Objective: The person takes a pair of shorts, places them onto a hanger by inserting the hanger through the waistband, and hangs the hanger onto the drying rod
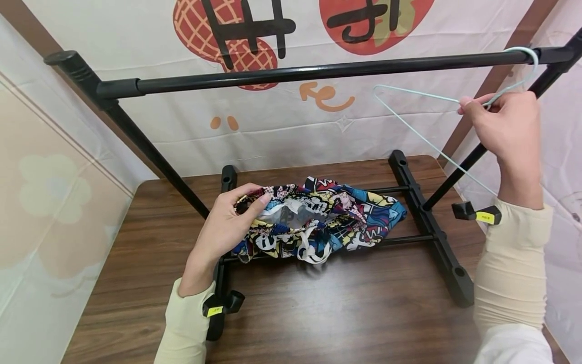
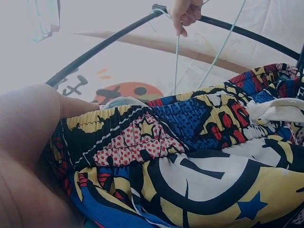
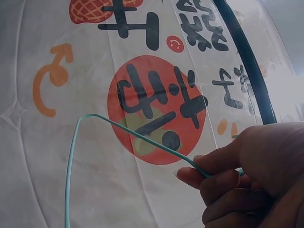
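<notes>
1. Printed garment (image 1: 345, 217): I read thin woven cloth; smooth face, slight sheen, soft creases
2. Waistband (image 2: 137, 135): same cloth, gathered into ridges; rougher than the flat panels
3. Drawstring (image 2: 278, 110): white textile, matt
4. Hanger (image 3: 142, 137): thin, smooth, wire-like; can't tell coated metal from plastic on my feed
5. Rail (image 1: 300, 74): black, smooth, semi-gloss; looks like painted metal
6. Base foot (image 1: 429, 232): black, duller; looks like plastic
7. Tabletop (image 1: 327, 303): dark wood grain; smooth, I get glare off it
8. Backdrop (image 1: 291, 136): printed sheet, matt, lightly wrinkled
9. Sleeve (image 1: 511, 278): cream cloth, matt, rucked
</notes>
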The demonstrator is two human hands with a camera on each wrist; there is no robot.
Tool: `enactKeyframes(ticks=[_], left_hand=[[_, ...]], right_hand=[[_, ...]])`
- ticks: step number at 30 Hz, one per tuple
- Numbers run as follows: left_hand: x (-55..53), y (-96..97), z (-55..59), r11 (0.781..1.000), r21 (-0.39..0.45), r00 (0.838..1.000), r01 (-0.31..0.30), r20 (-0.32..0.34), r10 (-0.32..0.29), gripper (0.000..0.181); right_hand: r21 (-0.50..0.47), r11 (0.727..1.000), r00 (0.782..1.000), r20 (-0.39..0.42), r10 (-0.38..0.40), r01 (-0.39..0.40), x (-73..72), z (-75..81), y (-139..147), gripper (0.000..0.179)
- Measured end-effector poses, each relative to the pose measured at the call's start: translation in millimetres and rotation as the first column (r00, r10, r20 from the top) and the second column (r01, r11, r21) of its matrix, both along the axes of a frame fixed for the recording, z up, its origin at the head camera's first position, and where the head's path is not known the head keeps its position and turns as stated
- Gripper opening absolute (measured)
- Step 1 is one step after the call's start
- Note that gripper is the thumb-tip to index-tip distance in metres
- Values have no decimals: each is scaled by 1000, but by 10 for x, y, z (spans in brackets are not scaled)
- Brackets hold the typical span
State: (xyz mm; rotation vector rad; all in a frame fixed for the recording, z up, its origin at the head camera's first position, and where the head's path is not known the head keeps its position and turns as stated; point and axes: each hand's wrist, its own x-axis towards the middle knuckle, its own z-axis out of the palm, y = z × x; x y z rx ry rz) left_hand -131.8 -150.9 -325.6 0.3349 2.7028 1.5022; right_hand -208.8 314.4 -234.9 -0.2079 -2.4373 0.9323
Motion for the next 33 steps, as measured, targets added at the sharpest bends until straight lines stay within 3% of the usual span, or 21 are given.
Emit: enactKeyframes(ticks=[6, 14, 19, 26, 33], left_hand=[[-3, 2, -12, 1000, 15, 1000, 9, 12, -9, 39], [-4, 15, -19, 999, 37, 999, 25, 32, -26, 39], [-5, 26, -23, 998, 46, 999, 35, 38, -37, 37], [-19, 30, -35, 998, 48, 998, 38, 40, -40, 37], [-31, 30, -43, 998, 52, 999, 30, 38, -32, 38]], right_hand=[[-55, 998, 999, 40, 19, -17, 23, 51, -31, 46], [-96, 995, 997, -74, 29, -36, 70, 126, -95, 45], [-135, 990, 995, -96, 39, -51, 108, 194, -152, 43], [-120, 993, 1000, -21, 2, -5, 228, 204, -192, 43], [-147, 988, 999, 19, 40, -37, 343, 123, -227, 42]])
